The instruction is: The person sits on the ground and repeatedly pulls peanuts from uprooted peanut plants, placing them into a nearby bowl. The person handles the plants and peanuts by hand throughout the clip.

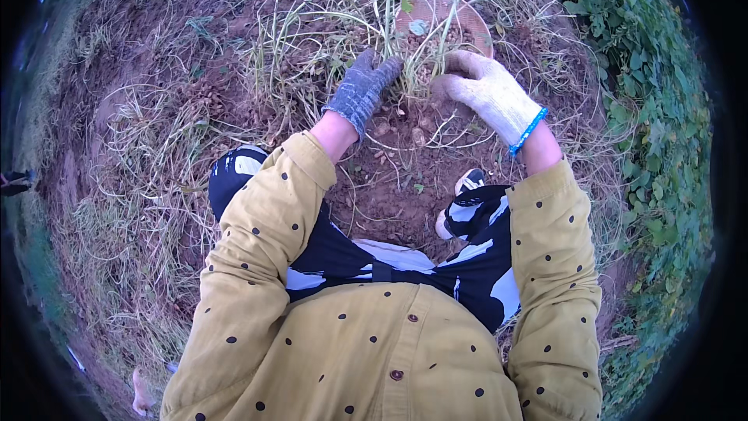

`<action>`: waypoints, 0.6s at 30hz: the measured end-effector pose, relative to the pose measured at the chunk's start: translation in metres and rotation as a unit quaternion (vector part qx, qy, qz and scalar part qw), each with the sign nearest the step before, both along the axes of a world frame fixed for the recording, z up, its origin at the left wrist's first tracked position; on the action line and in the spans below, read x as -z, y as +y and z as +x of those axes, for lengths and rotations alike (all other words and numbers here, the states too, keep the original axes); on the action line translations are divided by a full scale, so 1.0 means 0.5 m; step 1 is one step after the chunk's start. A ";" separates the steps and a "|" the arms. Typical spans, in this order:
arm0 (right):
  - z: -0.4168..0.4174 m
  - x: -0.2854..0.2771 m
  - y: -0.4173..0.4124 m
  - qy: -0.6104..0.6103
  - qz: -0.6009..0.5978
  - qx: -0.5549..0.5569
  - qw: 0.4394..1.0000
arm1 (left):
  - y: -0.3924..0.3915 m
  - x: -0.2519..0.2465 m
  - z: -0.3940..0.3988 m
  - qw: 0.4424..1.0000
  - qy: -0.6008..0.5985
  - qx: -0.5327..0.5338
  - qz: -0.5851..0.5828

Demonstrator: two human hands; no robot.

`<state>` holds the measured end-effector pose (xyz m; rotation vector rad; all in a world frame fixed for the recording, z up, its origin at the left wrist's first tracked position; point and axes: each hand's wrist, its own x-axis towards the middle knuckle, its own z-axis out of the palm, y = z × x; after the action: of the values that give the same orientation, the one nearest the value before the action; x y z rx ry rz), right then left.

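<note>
My left hand (365, 86), in a grey knit glove, grips the lower stems of an uprooted peanut plant (390, 9). The plant's long pale stalks rise away from me. My right hand (488, 90) wears a white knit glove with a blue cuff edge. Its thumb and fingers curve around the right side of the plant's base, where pods hang; their tips are partly hidden, so I cannot tell whether they pinch anything. Just beyond the hands, behind the stalks, stands a round woven basket (486, 32) with peanuts (461, 35) in it.
Loose peanut pods (418, 136) lie on the reddish soil (391, 213) between my legs. Pulled, wilting peanut plants (158, 169) cover the ground to the left. Leafy green vines (660, 128) border the right side. A shoe (469, 181) shows beside my right knee.
</note>
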<state>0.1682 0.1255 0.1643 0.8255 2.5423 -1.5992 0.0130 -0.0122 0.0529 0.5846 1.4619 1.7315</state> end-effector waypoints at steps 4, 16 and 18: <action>-0.019 0.015 0.005 0.023 -0.048 0.072 0.996 | 0.015 0.003 0.010 0.960 -0.212 0.150 0.108; -0.037 0.011 0.003 0.141 -0.133 0.091 0.977 | -0.008 -0.044 -0.004 0.966 -0.242 0.083 0.043; -0.020 -0.008 0.021 0.179 -0.133 0.121 0.967 | -0.006 -0.014 -0.048 0.933 -0.339 0.097 0.078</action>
<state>0.1583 0.1359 0.1684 0.9153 2.4269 -2.2947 -0.0108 -0.0154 0.0601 0.1608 0.7607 1.6654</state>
